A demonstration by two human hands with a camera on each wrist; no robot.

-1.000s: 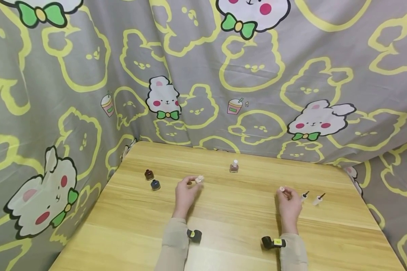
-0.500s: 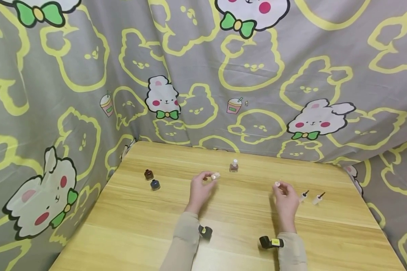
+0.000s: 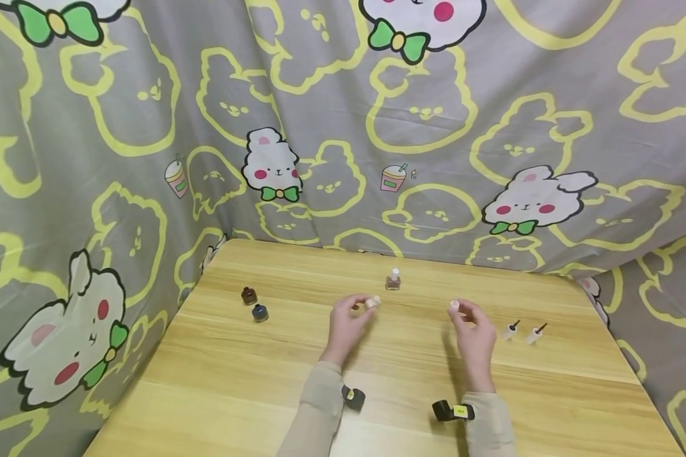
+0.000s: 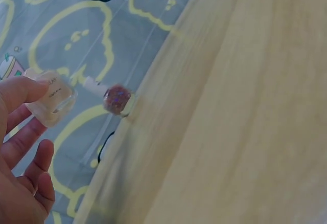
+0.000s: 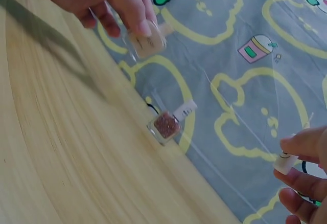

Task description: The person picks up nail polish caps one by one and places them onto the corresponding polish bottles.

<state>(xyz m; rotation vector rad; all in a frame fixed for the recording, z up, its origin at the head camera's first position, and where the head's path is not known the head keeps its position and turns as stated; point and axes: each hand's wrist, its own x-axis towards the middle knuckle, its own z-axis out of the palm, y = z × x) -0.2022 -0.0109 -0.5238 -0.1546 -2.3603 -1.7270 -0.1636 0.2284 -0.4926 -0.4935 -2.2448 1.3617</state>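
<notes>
From where I stand, the pale wooden surface (image 3: pixel 234 393) runs back to a grey curtain with yellow outlines (image 3: pixel 331 108), and across a wide stretch of its grain the left hand (image 3: pixel 347 324) pinches a small clear glass bottle of pale liquid (image 4: pixel 59 104), raised, while the right hand (image 3: pixel 476 333) pinches a white cylindrical cap (image 5: pixel 284 163), thin brush upward. Between them, near the far edge, stands a white-capped bottle of reddish glitter (image 3: pixel 393 281). Toward the left edge sit dark brown (image 3: pixel 249 296) and dark blue bottles (image 3: pixel 260 313), apparently open-necked; two white caps with dark brushes (image 3: pixel 511 334) stand right.
</notes>
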